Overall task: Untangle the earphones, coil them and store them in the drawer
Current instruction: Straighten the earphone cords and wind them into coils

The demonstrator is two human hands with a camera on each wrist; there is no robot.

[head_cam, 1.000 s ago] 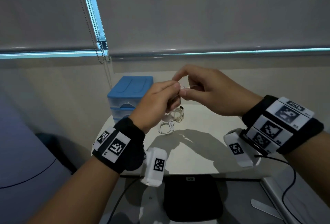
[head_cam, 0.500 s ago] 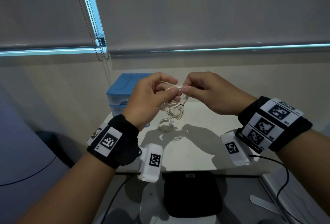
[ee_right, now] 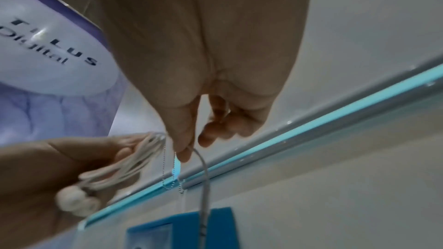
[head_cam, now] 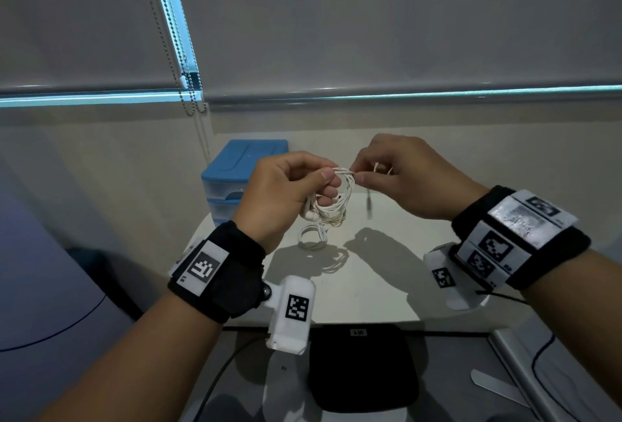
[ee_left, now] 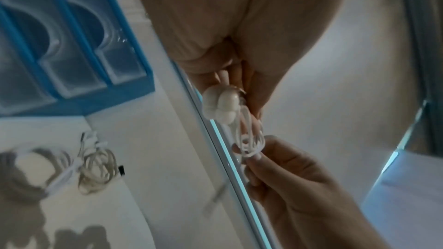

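Note:
White earphones (head_cam: pixel 338 201) hang in loops above the white table (head_cam: pixel 377 287). My left hand (head_cam: pixel 286 192) holds the coil, with the two earbuds (ee_left: pixel 224 104) pressed together below its fingers. My right hand (head_cam: pixel 400 179) pinches the free end of the cable (ee_right: pixel 203 168) at the top of the coil; the plug end (head_cam: pixel 369 204) dangles below it. The blue drawer unit (head_cam: pixel 235 179) stands at the table's far left, both drawers closed.
More coiled white cables (head_cam: pixel 313 236) lie on the table under my hands, seen also in the left wrist view as cable coils (ee_left: pixel 95 162). A black pad (head_cam: pixel 361 367) sits in front of the table. Blind chains (head_cam: pixel 188 78) hang by the wall behind.
My hands drew slightly apart and lowered; the right hand shifted right along the cable end, and the loops in the left hand hang fuller with the plug end swinging free.

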